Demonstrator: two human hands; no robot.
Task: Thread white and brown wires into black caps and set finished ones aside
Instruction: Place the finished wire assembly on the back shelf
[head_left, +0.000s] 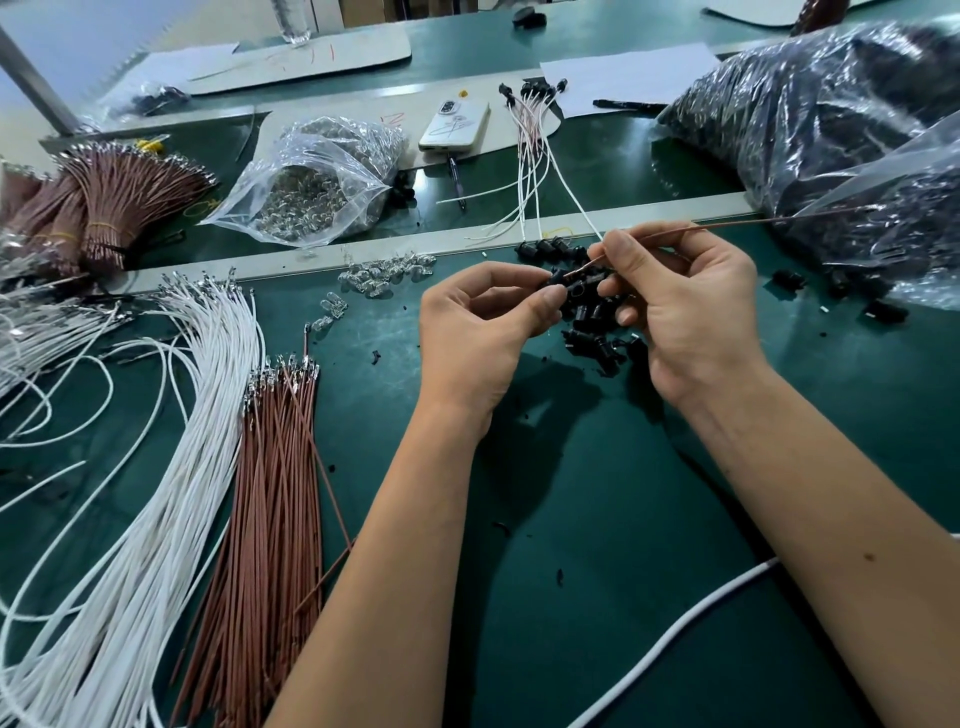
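Over the middle of the counter (597, 519), the left hand (478, 332) pinches a black cap (563, 279) while the right hand (691, 312) pinches a brown wire (737, 223), its tip at the cap: threading seems underway, and pushing it home needs alignment. Farther back, a clear bag (311, 182) holds small bulbs; at the far right edge, a large bag (831, 130) holds dark parts.

**Hidden, cropped and too small to read**

The black cap (563, 280) shows only as a sliver between the left hand (478, 332) and the right hand (685, 306); whether the brown wire (727, 224) has entered it cannot be told. The wire's far end blurs against the dark plastic bag (831, 130), which the right edge cuts off. Loose caps (597, 322) lie partly hidden beneath the right hand. The white wires (156, 467) and brown wires (270, 519) run off the bottom edge. Marks on the phone (455, 124) are illegible.
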